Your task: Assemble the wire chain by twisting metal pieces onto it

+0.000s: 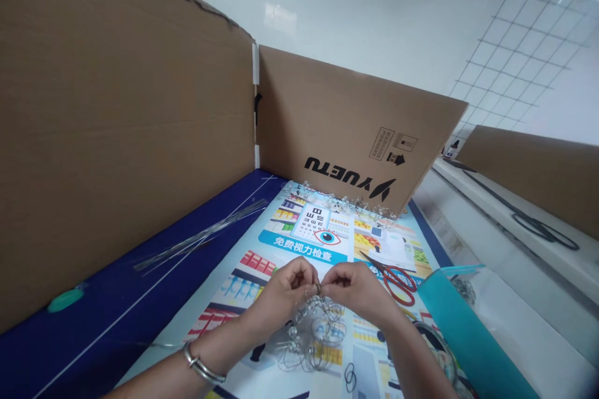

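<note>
My left hand [285, 287], with a silver bangle [203, 366] on the wrist, pinches one side of a small dark ring-like piece [319, 288]. On the other side of it, the fingers of my right hand [355, 287] are closed on the same piece. Below my fingertips hangs or lies a tangle of thin wire loops with clear beads [311, 336]; whether it is joined to the piece is unclear. Red-handled scissors [397, 283] lie open just beyond my right hand. A few dark loops [350, 377] rest on the printed mat [248, 290].
Cardboard panels [116, 106] stand at the left and back. Beaded wire pieces [346, 204] line the back panel's foot. A bundle of thin wires [206, 234] lies on the blue surface, left. A teal box [468, 330] and a round container [437, 349] sit at the right.
</note>
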`<state>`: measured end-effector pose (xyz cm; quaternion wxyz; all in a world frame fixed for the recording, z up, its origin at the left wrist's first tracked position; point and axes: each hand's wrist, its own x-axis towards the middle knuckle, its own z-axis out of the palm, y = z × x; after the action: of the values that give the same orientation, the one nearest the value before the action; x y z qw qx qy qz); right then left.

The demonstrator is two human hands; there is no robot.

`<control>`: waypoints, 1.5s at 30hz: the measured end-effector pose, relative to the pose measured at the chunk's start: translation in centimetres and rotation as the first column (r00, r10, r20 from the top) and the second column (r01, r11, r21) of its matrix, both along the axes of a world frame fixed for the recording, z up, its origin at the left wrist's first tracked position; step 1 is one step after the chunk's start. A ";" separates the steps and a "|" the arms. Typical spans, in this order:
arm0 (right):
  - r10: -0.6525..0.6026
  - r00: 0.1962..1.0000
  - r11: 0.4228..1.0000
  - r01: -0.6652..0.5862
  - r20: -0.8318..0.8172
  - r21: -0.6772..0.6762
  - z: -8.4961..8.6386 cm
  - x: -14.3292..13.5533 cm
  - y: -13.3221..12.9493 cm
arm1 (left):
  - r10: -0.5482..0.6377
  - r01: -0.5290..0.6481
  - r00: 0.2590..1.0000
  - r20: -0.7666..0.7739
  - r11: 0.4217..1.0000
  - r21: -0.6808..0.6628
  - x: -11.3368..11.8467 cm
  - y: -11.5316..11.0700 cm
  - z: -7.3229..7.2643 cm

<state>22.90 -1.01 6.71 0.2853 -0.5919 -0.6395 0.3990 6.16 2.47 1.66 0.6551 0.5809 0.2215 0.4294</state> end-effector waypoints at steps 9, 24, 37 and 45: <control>0.045 0.999 0.999 -0.045 -0.025 0.008 0.1 -0.2 0.0 | 0.040 -0.042 0.998 -0.039 0.998 -0.047 0.1 0.1 -0.6; 0.117 0.931 0.985 -0.153 0.345 0.079 0.1 -0.4 -0.9 | 0.028 -0.029 1.000 -0.002 0.994 -0.106 -0.2 -0.3 0.1; 0.069 0.979 0.990 -0.092 0.193 0.109 0.7 -0.4 -0.9 | 0.091 -0.090 0.996 0.010 0.992 -0.093 -0.6 -0.2 1.0; 0.114 0.987 0.970 -0.135 0.113 0.202 2.2 -0.1 -1.2 | 0.167 -0.166 0.986 0.020 0.984 -0.064 -1.0 0.1 1.7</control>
<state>22.77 -2.23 8.90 0.2879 -0.5367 -0.7272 0.3166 5.14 2.59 3.37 0.6374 0.5341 0.2742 0.4830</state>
